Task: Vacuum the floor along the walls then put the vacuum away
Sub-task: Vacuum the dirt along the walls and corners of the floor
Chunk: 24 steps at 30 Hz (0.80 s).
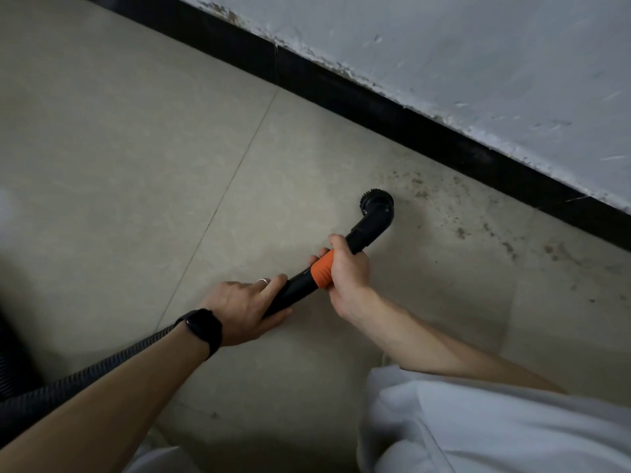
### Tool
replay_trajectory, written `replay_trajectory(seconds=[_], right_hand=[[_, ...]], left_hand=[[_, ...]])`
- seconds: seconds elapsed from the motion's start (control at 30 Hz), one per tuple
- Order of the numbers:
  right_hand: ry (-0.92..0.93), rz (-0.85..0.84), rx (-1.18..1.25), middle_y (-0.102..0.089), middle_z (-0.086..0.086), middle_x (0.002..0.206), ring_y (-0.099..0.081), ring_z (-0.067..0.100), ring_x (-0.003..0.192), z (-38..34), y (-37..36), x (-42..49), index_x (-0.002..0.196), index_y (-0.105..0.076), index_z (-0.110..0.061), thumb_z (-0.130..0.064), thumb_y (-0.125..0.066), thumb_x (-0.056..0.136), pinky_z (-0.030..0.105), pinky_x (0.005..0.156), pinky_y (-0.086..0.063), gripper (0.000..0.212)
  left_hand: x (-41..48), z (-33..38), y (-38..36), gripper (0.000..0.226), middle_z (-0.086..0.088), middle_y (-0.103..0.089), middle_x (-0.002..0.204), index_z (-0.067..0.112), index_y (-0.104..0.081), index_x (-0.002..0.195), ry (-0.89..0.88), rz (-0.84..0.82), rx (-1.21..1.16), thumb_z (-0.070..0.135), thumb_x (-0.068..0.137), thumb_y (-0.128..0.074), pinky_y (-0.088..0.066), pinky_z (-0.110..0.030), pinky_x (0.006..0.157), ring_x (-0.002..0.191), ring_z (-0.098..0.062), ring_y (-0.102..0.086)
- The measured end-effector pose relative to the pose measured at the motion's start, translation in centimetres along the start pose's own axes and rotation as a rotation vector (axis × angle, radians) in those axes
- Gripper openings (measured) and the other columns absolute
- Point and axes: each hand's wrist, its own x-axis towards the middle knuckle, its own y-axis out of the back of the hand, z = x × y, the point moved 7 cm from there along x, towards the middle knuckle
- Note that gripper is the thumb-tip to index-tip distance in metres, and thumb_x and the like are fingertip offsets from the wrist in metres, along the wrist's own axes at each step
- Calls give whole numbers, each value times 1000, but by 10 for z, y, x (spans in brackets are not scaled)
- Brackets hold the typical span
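Observation:
A black vacuum wand (358,237) with an orange collar (322,269) ends in a round brush nozzle (376,203) that sits on the beige tile floor (136,165), a short way from the black baseboard (375,100). My right hand (346,273) grips the wand at the orange collar. My left hand (247,310), with a ring and a dark watch on the wrist, holds the wand's lower end. The ribbed black hose (85,377) runs from there down to the lower left.
The grey scuffed wall (478,63) rises above the baseboard and crosses the view diagonally. Dark dirt specks (461,230) lie on the tiles right of the nozzle, near the baseboard. A dark ribbed shape (10,356) is at the left edge. My white clothing (495,431) fills the lower right.

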Motion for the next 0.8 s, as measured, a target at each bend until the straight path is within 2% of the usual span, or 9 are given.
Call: replay_trajectory(seconds=[0.2, 0.5, 0.8], right_hand=[[7, -6, -11, -61, -3, 58, -66, 18, 51, -6, -2, 5, 110, -53, -8, -17, -64, 97, 28, 53, -55, 19], [34, -17, 13, -61, -4, 56, -64, 18, 50, -16, -7, 17, 105, -53, -11, -17, -65, 96, 27, 53, -55, 17], [40, -30, 29, -61, -1, 62, -63, 19, 52, -25, -13, 29, 106, -55, -12, -20, -67, 95, 35, 64, -56, 18]], left_hand=[[6, -2, 1, 49, 3, -64, 69, 22, -42, 113, 23, -22, -23, 64, 90, -30, -34, -26, 38, 42, -26, -57], [20, -5, 2, 50, 3, -63, 71, 23, -39, 114, 37, -50, -32, 65, 90, -27, -30, -23, 40, 42, -24, -56], [34, -11, 0, 53, 2, -64, 80, 26, -32, 118, 64, -64, -63, 69, 89, -20, -34, -26, 46, 51, -27, -60]])
